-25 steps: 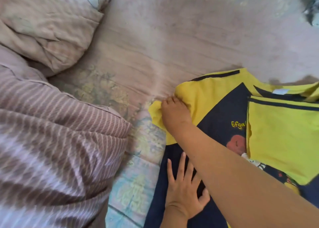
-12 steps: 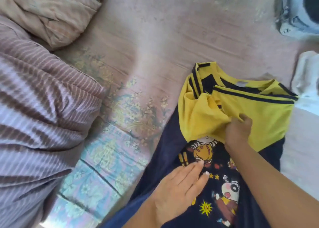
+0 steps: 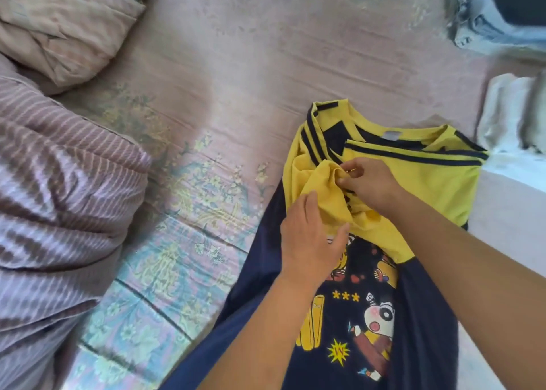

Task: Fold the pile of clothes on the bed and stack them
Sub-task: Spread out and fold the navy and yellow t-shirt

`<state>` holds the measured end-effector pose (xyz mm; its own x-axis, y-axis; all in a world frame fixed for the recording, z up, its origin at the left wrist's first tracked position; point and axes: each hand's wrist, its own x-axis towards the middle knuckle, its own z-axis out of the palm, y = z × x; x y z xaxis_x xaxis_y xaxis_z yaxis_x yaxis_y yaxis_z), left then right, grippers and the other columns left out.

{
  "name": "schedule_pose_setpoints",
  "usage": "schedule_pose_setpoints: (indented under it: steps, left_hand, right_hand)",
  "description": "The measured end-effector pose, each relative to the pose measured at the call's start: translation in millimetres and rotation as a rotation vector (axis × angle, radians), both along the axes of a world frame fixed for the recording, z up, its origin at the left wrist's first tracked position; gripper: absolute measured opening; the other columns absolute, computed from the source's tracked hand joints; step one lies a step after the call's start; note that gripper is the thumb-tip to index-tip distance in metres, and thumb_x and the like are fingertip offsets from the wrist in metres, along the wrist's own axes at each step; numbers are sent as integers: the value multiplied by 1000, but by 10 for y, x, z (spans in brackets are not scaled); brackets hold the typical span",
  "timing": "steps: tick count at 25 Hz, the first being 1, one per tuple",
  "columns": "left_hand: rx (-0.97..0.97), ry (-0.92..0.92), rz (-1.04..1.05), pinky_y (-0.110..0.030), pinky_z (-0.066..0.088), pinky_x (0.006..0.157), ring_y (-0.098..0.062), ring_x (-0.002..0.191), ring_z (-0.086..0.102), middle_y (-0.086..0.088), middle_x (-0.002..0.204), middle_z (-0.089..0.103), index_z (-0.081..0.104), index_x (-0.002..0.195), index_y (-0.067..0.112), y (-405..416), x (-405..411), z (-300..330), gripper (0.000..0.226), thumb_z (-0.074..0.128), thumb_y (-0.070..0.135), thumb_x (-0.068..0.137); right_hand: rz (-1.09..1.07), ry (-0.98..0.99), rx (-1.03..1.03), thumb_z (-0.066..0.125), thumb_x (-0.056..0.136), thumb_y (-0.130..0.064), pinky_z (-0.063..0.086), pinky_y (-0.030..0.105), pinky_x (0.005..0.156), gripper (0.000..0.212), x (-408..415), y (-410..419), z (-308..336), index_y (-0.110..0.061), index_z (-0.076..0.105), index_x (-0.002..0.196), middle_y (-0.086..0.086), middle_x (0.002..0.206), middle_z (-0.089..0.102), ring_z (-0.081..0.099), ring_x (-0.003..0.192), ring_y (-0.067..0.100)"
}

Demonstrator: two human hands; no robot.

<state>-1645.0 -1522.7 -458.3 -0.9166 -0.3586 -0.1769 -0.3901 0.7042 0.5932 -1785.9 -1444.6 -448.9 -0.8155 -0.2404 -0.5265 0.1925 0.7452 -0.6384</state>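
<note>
A navy and yellow T-shirt [image 3: 419,315] with a cartoon print lies face up on the bed sheet [image 3: 266,79], right of centre. Both yellow sleeves are folded in over the chest. My right hand [image 3: 369,187] pinches the bunched yellow left sleeve [image 3: 322,188] between thumb and fingers. My left hand [image 3: 310,242] lies just below it, fingers on the same sleeve cloth, thumb spread toward the print. My forearms hide part of the shirt's lower half.
A striped pinkish blanket [image 3: 59,212] is heaped at the left, a beige pillow [image 3: 59,26] above it. Denim clothing [image 3: 496,20] lies at the top right, and a white garment [image 3: 511,117] sits beside the shirt's right shoulder.
My right hand has carried the yellow sleeve from the shirt's left edge in over the chest. My left hand slid up from the navy lower part onto the sleeve. The view shifted right.
</note>
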Motion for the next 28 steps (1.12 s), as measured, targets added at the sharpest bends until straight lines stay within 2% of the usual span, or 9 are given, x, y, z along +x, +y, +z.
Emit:
schedule_pose_setpoints:
  steps: [3,5,7,8,13,17,20,24,28]
  left_hand:
    - [-78,-142,147,-43,39,102,-26,127,39,-12,139,39,23,146,6,345,-191,31,89,59,53,80]
    - [-169,-78,230,-36,52,77,-24,97,60,-11,111,59,42,135,8,478,-316,99,78,75,29,67]
    - [-199,-5,177,-24,47,50,-16,63,57,-6,79,60,44,117,12,567,-355,110,76,83,8,51]
    - [-182,21,130,-19,44,46,-12,59,54,-5,74,58,41,112,13,622,-360,121,79,85,5,46]
    - [-298,106,-130,-20,42,51,-11,62,54,1,81,59,53,107,17,766,-259,-40,60,81,31,55]
    - [-518,107,-101,-33,52,74,-23,88,57,-5,105,61,52,120,16,557,-7,-227,64,70,22,60]
    - [-608,52,-257,-40,53,84,-25,100,61,-5,115,63,57,130,14,402,109,-306,76,75,21,57]
    - [-711,158,-461,-34,53,83,-17,92,65,1,104,69,67,119,14,331,-66,-357,52,76,23,69]
    - [-613,374,-342,-54,49,91,-30,112,61,-16,122,63,65,118,4,272,-309,-295,33,57,15,87]
  right_hand:
    - [294,230,74,66,83,-5,38,19,68,25,-49,253,125,-14,67,106,0,92,61,56,87,16]
    - [484,697,101,60,77,9,38,24,71,21,-145,497,206,-3,69,92,11,88,61,56,84,28]
    - [665,1123,227,52,74,14,44,35,64,18,-292,763,229,3,66,80,19,82,62,58,72,35]
    - [717,1175,304,47,74,13,45,36,57,20,-353,879,233,4,64,78,21,80,61,58,65,35]
    - [802,822,510,46,76,13,33,29,43,25,-536,1189,55,3,58,95,23,95,52,52,59,34]
    - [437,490,384,44,85,12,43,37,70,27,-532,1217,-104,-1,65,96,17,102,55,54,89,36]
    - [61,222,202,50,95,-17,38,31,72,22,-507,1027,-106,-11,55,115,8,101,59,53,93,25]
    - [176,-13,383,61,89,-37,39,31,71,33,-623,865,-24,-7,60,103,8,100,59,53,90,23]
    - [-218,38,-196,61,90,-26,49,22,50,11,-870,681,182,-15,60,92,3,84,58,55,63,8]
